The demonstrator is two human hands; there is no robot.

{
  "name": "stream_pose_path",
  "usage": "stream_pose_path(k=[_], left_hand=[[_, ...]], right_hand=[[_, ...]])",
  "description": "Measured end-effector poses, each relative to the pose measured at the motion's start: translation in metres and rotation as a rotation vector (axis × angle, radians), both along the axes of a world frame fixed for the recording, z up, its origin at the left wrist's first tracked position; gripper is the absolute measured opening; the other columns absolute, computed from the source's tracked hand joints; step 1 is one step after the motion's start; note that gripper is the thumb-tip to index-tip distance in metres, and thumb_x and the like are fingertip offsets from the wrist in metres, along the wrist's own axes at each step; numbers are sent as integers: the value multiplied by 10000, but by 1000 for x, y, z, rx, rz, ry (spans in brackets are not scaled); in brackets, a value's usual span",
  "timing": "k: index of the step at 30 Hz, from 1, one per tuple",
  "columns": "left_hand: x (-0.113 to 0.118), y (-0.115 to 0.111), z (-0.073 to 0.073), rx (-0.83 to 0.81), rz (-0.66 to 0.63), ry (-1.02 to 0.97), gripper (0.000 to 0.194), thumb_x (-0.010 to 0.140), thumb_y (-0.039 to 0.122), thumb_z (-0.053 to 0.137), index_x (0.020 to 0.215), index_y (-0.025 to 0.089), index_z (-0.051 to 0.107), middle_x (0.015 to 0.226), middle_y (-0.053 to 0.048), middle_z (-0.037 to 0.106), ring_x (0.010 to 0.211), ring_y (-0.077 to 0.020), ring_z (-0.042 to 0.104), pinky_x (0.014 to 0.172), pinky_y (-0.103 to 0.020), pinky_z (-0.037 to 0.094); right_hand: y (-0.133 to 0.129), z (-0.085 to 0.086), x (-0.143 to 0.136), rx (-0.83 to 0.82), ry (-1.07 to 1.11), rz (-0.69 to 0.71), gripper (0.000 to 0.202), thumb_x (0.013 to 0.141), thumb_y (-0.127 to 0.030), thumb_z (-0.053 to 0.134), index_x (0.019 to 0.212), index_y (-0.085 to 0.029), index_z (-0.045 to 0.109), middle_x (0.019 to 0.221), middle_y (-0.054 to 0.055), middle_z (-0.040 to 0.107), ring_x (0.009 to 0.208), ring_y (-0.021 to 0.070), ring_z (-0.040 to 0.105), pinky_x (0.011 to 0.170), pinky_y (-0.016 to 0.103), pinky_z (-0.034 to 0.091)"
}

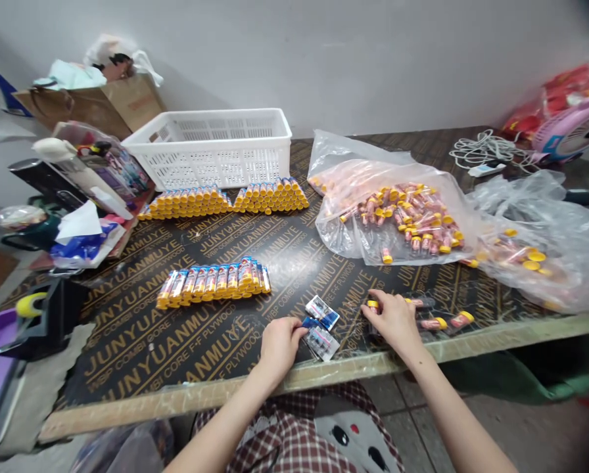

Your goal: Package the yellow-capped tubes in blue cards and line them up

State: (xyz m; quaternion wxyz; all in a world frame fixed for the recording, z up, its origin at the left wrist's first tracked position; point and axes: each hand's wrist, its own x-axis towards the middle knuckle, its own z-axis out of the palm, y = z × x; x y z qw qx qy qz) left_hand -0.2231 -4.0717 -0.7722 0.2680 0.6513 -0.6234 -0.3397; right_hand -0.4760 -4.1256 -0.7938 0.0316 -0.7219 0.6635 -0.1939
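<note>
Near the table's front edge, my left hand [281, 343] pinches the corner of a small blue-and-silver printed piece [323, 343], perhaps a label or sleeve. Another such piece [323, 311] lies just beyond it, partly overlapping. To the right, my right hand [393, 322] has its fingers closed around a small tube with a yellow cap [372, 307], standing on the table; the hand hides part of it. Loose yellow-capped tubes [433, 324] lie on their sides to the right of that hand. Left of centre is a stacked row of blue-wrapped tubes [215, 282].
Behind, more wrapped tubes [188, 202] are stacked before a white plastic basket [215, 161]. Clear bags [334, 230] of yellow-capped tubes spread over the right side. A tape dispenser [48, 315] stands left; a pink fan [578, 128] and cable [489, 150] are back right.
</note>
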Motion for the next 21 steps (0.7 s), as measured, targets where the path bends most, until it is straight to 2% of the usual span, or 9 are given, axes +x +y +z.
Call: stream_pose_path(k=[4, 7, 9, 11, 14, 17, 21], left_hand=[[-2, 4, -2, -72, 31, -46, 96, 724, 206, 626, 628, 205, 630, 671, -30, 620, 620, -160, 519, 605, -262, 304], [-4, 5, -1, -97, 105, 34, 106, 669, 165, 647, 594, 185, 575, 654, -7, 575, 613, -140, 502, 594, -249, 323], [-5, 3, 2, -46, 166, 234, 129, 653, 166, 643, 583, 176, 536, 624, 7, 558, 591, -125, 505, 575, -237, 345], [-3, 1, 6, 63, 265, 547, 165, 650, 206, 648, 609, 178, 491, 576, 27, 547, 543, -112, 517, 550, -226, 376], [3, -3, 14, 200, 427, 951, 273, 582, 222, 720, 711, 180, 484, 555, 42, 586, 502, -107, 553, 547, -229, 444], [10, -6, 19, 252, 499, 1117, 379, 499, 179, 792, 807, 135, 575, 640, 0, 663, 531, -96, 584, 574, -220, 489], [15, -8, 20, 284, 561, 1208, 327, 494, 266, 834, 707, 101, 648, 659, -20, 674, 550, -91, 599, 564, -204, 512]], right_hand=[[6, 12, 7, -33, -214, 12, 398, 790, -333, 506, 1135, -151, 583, 823, 68, 637, 691, 199, 564, 661, 333, 447], [19, 29, 18, -45, -513, 11, 356, 798, -370, 547, 1100, -188, 599, 846, 47, 611, 673, 172, 554, 636, 309, 456], [30, 40, 28, -18, -683, 31, 288, 799, -385, 583, 1015, -201, 633, 871, 51, 616, 722, 174, 568, 659, 303, 471], [40, 50, 38, 19, -818, 83, 225, 799, -371, 606, 947, -207, 651, 930, 61, 622, 803, 180, 586, 697, 294, 494], [53, 55, 53, 49, -950, 166, 165, 808, -322, 608, 932, -226, 661, 985, 60, 607, 898, 182, 594, 727, 275, 522], [64, 52, 65, 59, -995, 208, 161, 822, -276, 598, 967, -249, 660, 1007, 53, 591, 931, 175, 592, 743, 268, 536], [74, 44, 75, 44, -985, 240, 203, 838, -235, 584, 1030, -264, 645, 1046, 54, 572, 980, 181, 575, 776, 284, 537]])
